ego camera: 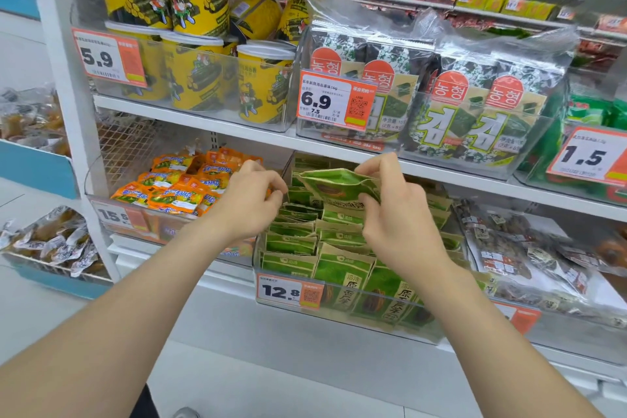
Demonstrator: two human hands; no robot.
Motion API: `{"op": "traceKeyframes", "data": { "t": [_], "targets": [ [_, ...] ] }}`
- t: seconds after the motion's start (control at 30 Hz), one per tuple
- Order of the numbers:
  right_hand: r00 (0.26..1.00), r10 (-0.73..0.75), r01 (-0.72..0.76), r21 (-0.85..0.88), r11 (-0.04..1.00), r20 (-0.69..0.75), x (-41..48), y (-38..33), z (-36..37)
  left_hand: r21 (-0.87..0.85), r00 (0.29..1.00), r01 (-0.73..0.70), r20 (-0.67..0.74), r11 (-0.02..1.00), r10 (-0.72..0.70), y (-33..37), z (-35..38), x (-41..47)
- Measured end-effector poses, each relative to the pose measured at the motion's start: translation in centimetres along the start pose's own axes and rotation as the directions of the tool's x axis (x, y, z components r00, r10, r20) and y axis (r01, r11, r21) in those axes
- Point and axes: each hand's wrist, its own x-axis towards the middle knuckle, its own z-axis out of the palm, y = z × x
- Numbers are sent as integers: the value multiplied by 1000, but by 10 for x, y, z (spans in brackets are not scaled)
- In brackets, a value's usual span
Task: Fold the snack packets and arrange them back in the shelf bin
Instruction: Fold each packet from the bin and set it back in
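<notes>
**Green snack packet held over its shelf bin**

Head view: Both forearms reach forward to the lower shelf. The right hand (390, 210) has its grip pinching a green snack packet (334, 185), with the fingers over the top right edge and the thumb under it. The packet is held tilted just above the far half of the clear shelf bin (356, 317) and is not resting in it. The left hand (252, 195) has its fingers curled at the packet's left edge; I cannot tell whether that grip actually holds the packet or only meets it.

The bin is filled with rows of matching green packets (339, 268) standing upright, and a price tag reading 12.8 (288, 290) is on its near left front. In the bin to the left lie orange packets (176, 187). To the right lie dark packets in clear wrap (509, 248). On the shelf above, yellow tubs (190, 75) stand at left, and seaweed packs (468, 112) sit to the right behind a 6.9 price tag (334, 102).
</notes>
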Motion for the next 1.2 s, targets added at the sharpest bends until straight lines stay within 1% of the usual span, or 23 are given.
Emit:
{"op": "traceKeyframes", "data": {
  "t": [0.07,0.13,0.23,0.27,0.3,0.37,0.4,0.43,0.5,0.57,0.67,0.73,0.77,0.8,0.83,0.9,0.93,1.0,1.07,1.13,1.2],
  "targets": [
    [990,-118,112,-71,991,-81,5,0,5,9,998,45,50,999,-46,1,2,8],
    [972,-212,196,-139,971,-106,10,-1,10,46,986,96,132,994,-102,7,0,14],
    [967,-245,224,-218,950,-73,16,0,19,131,941,134,294,982,-167,15,-4,21],
    [970,-235,214,-235,948,-62,18,2,22,165,934,125,312,978,-172,16,-4,23],
    [974,-218,198,-243,950,-58,20,4,24,190,941,108,298,976,-162,16,-4,26],
    [983,-170,150,-232,961,-69,24,11,26,233,980,69,168,970,-110,21,-4,30],
    [986,-144,123,-218,968,-80,26,14,26,273,993,37,96,961,-65,23,-4,31],
    [988,-121,101,-199,975,-91,27,16,25,329,999,-13,53,944,-4,24,-3,32],
    [989,-98,79,-162,984,-112,27,20,24,421,991,-130,80,898,106,23,-2,33],
    [989,-93,76,-143,987,-116,25,21,24,455,979,-198,126,868,157,19,-1,33],
    [988,-101,85,-132,988,-119,23,22,25,583,970,-241,170,776,174,18,4,33],
    [984,-110,91,-136,987,-139,22,23,26,655,970,-237,194,717,144,20,12,34],
    [982,-115,93,-142,985,-150,21,24,26,671,973,-226,194,706,127,21,17,34],
    [981,-116,94,-142,985,-158,21,24,26,670,977,-204,185,713,105,20,21,36],
    [982,-109,89,-127,988,-157,21,25,27,646,982,-171,169,744,78,18,24,37],
    [991,-65,58,-56,997,-119,20,26,28,535,990,-92,140,840,19,14,25,40],
    [996,-43,40,-34,999,-82,19,27,29,488,992,-68,126,870,7,13,23,41],
    [999,-32,30,-52,998,-40,17,27,31,460,997,-59,78,886,25,13,19,39],
    [994,-81,74,-90,993,-75,19,26,32,427,998,-60,56,902,40,11,14,35],
    [987,-143,134,-119,984,-71,24,23,33,386,994,-74,100,920,38,9,8,30],
    [987,-161,162,-199,967,17,31,17,39,399,982,-107,186,911,34,10,3,24]
  ]
}}
